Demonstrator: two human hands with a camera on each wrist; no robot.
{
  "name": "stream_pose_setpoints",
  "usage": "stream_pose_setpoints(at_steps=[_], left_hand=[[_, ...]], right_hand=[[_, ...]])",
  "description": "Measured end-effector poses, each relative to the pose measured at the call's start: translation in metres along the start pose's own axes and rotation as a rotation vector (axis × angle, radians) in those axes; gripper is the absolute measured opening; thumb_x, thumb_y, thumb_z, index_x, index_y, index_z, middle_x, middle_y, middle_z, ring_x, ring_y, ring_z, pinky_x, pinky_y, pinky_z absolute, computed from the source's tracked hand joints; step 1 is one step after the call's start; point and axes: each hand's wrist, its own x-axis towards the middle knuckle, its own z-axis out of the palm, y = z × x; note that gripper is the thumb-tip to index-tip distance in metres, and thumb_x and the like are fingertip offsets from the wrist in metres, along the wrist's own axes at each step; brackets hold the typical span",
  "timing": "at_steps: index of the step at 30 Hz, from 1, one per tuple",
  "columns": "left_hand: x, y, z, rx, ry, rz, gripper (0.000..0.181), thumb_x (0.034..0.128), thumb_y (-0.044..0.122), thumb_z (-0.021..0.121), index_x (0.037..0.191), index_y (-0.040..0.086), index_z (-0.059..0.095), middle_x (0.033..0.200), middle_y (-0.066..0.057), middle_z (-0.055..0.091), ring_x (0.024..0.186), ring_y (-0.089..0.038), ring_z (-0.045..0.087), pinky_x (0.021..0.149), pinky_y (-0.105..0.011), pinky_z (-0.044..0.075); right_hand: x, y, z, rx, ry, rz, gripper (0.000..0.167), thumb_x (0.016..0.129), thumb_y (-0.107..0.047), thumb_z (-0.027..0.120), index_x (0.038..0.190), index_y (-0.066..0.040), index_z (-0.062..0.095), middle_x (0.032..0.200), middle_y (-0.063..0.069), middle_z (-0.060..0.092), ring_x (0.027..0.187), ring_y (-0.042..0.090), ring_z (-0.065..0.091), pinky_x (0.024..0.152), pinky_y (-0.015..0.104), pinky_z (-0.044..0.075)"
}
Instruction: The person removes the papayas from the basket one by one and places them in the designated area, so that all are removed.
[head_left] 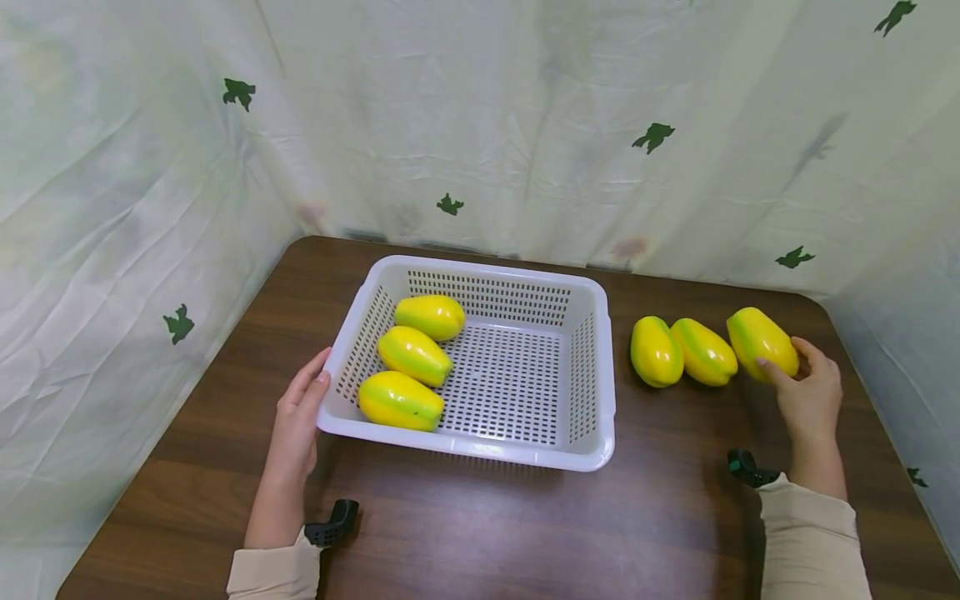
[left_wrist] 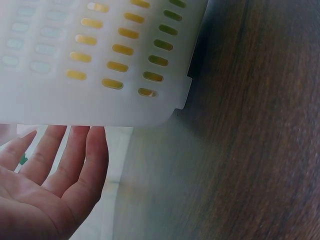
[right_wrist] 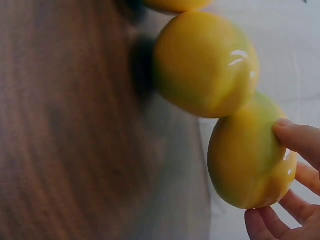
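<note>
In the head view, a yellow fruit (head_left: 759, 340) is gripped at its near right end by the thumb and curved fingers of the right hand (head_left: 812, 396), beside two loose fruits (head_left: 657, 353) on the counter (head_left: 525, 521), while the left rim of a white basket (head_left: 480, 448) holding three more fruits (head_left: 415, 356) is touched by the left hand (head_left: 297, 412), its fingers nearly straight. In the left wrist view, the fingertips are hidden; light pressure seems best. In the right wrist view, the glossy fruit is better held evenly, clear of its neighbour.

White basket (head_left: 495, 451) holds three yellow fruits (head_left: 415, 355), three outside.
</note>
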Motion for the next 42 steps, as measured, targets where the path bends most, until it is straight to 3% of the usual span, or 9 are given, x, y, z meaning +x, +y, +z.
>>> stream_pose_setpoints(at_steps=[2, 14, 19, 26, 29, 33, 42], left_hand=[[0.001, 0.0, 0.0, -0.001, 0.001, -0.004, 0.047, 0.093, 0.04, 0.043, 0.137, 0.024, 0.039, 0.139, -0.004, 0.035, 0.115, -0.022, 0.042, 0.08, -0.02, 0.044], [0.001, -0.002, 0.0, 0.006, 0.003, 0.003, 0.047, 0.0931, 0.04, 0.043, 0.137, 0.024, 0.039, 0.139, -0.004, 0.035, 0.116, -0.023, 0.041, 0.081, -0.021, 0.044], [0.001, -0.002, 0.0, 0.002, 0.005, 0.008, 0.047, 0.0929, 0.04, 0.043, 0.137, 0.024, 0.04, 0.138, -0.004, 0.036, 0.115, -0.021, 0.042, 0.079, -0.019, 0.045], [0.0, 0.0, -0.001, -0.015, -0.01, 0.003, 0.046, 0.094, 0.037, 0.042, 0.137, 0.021, 0.039, 0.139, -0.006, 0.034, 0.115, -0.021, 0.041, 0.079, -0.017, 0.044], [0.0, 0.0, -0.001, -0.015, -0.01, 0.001, 0.046, 0.0941, 0.037, 0.042, 0.137, 0.021, 0.039, 0.139, -0.006, 0.034, 0.114, -0.02, 0.042, 0.078, -0.017, 0.044], [0.001, 0.001, 0.0, -0.022, -0.013, 0.004, 0.047, 0.0936, 0.038, 0.043, 0.138, 0.022, 0.038, 0.139, -0.006, 0.034, 0.114, -0.02, 0.041, 0.079, -0.017, 0.044], [0.0, 0.001, 0.0, -0.026, -0.011, -0.003, 0.049, 0.0929, 0.039, 0.044, 0.138, 0.022, 0.037, 0.14, -0.004, 0.033, 0.114, -0.021, 0.041, 0.08, -0.018, 0.044]], right_hand=[[-0.004, -0.002, 0.0, -0.011, -0.011, -0.009, 0.062, 0.088, -0.032, 0.056, 0.14, -0.008, 0.031, 0.132, 0.017, 0.031, 0.111, 0.031, 0.037, 0.092, 0.039, 0.038], [-0.01, 0.004, 0.005, -0.018, -0.049, -0.029, 0.059, 0.09, -0.032, 0.052, 0.138, -0.003, 0.032, 0.133, 0.021, 0.028, 0.113, 0.035, 0.033, 0.095, 0.046, 0.033], [-0.008, 0.005, 0.006, -0.002, -0.035, -0.009, 0.061, 0.088, -0.035, 0.053, 0.138, -0.005, 0.033, 0.133, 0.018, 0.028, 0.113, 0.032, 0.035, 0.093, 0.036, 0.037], [0.005, 0.019, 0.009, 0.031, 0.011, -0.001, 0.063, 0.086, -0.042, 0.055, 0.14, -0.017, 0.033, 0.139, 0.013, 0.023, 0.123, 0.031, 0.027, 0.098, 0.044, 0.03], [0.001, 0.009, 0.006, 0.038, 0.023, -0.011, 0.063, 0.086, -0.041, 0.054, 0.14, -0.018, 0.032, 0.14, 0.011, 0.023, 0.124, 0.029, 0.026, 0.1, 0.042, 0.028], [-0.011, -0.019, 0.0, 0.068, 0.045, -0.047, 0.059, 0.088, -0.03, 0.056, 0.139, -0.012, 0.033, 0.139, 0.012, 0.028, 0.124, 0.028, 0.027, 0.103, 0.037, 0.025], [-0.023, -0.065, -0.005, 0.137, 0.089, -0.161, 0.055, 0.086, -0.028, 0.059, 0.137, -0.02, 0.038, 0.136, 0.005, 0.034, 0.124, 0.02, 0.031, 0.103, 0.028, 0.023]])
